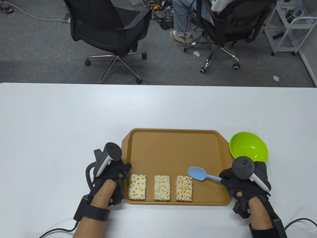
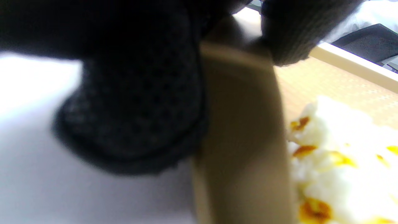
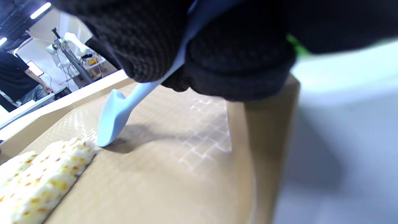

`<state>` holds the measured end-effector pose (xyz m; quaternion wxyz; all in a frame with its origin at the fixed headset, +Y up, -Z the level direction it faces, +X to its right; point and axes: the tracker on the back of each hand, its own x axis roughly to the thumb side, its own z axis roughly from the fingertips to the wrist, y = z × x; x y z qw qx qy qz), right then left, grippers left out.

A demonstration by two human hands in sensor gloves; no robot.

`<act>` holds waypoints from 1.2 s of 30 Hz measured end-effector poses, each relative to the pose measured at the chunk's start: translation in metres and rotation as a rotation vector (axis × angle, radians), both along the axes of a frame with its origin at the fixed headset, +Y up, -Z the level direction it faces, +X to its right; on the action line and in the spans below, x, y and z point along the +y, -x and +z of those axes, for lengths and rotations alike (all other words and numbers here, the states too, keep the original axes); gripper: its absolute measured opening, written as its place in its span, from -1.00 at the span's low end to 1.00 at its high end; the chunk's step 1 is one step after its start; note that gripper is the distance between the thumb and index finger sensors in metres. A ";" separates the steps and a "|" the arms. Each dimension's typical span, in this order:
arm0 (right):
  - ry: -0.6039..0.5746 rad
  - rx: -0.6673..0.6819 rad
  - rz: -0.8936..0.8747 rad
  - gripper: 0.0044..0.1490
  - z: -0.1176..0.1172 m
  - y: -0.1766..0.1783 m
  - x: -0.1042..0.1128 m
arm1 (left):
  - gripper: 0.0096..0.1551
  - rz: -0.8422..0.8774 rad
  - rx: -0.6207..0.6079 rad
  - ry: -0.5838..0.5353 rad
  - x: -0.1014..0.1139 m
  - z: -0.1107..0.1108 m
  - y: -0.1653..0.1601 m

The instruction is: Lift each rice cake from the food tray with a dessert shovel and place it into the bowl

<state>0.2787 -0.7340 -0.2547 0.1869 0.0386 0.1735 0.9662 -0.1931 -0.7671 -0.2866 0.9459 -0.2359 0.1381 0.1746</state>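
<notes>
Three white rice cakes with orange specks lie in a row along the near side of the brown food tray (image 1: 173, 146): the left rice cake (image 1: 137, 187), the middle rice cake (image 1: 162, 187) and the right rice cake (image 1: 184, 188). My right hand (image 1: 244, 181) grips the handle of the light blue dessert shovel (image 1: 198, 173). In the right wrist view the dessert shovel (image 3: 116, 115) has its blade tip on the tray floor just beside the right rice cake (image 3: 40, 183). My left hand (image 1: 116, 178) holds the tray's left rim (image 2: 242, 140). The green bowl (image 1: 248, 148) stands empty to the right of the tray.
The white table (image 1: 62, 124) stretches wide to the left and far side. Beyond its far edge stand two black office chairs (image 1: 109, 27), with a seated person's legs (image 1: 183, 17) by the right one, and a white cart (image 1: 287, 27) at the far right.
</notes>
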 end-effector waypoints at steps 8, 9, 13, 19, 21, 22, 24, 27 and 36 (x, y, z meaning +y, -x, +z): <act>0.232 0.006 -0.076 -0.47 0.003 -0.006 -0.008 | -0.13 0.005 0.002 -0.002 0.000 0.000 0.001; 0.228 0.007 -0.077 -0.47 0.003 -0.003 -0.008 | -0.13 0.006 0.002 -0.002 0.000 0.000 0.001; 0.243 0.048 -0.081 -0.46 0.004 0.011 -0.013 | -0.13 0.004 0.001 -0.001 0.000 0.000 0.001; 0.202 0.088 -0.091 -0.45 0.006 0.033 -0.018 | -0.13 0.000 0.000 -0.002 0.000 0.000 0.001; 0.207 0.103 -0.101 -0.45 0.006 0.038 -0.020 | -0.13 -0.001 -0.001 -0.002 0.000 0.000 0.001; 0.207 0.110 -0.109 -0.44 0.007 0.041 -0.021 | -0.13 -0.002 -0.001 -0.002 0.000 0.000 0.001; 0.208 0.128 -0.128 -0.44 0.008 0.048 -0.024 | -0.13 -0.006 -0.002 -0.003 0.000 0.000 0.000; 0.203 0.147 -0.148 -0.44 0.010 0.058 -0.027 | -0.13 -0.008 -0.002 -0.004 0.000 0.000 0.000; 0.235 0.156 -0.211 -0.43 0.008 0.062 -0.031 | -0.13 -0.002 -0.002 -0.004 0.000 0.000 0.000</act>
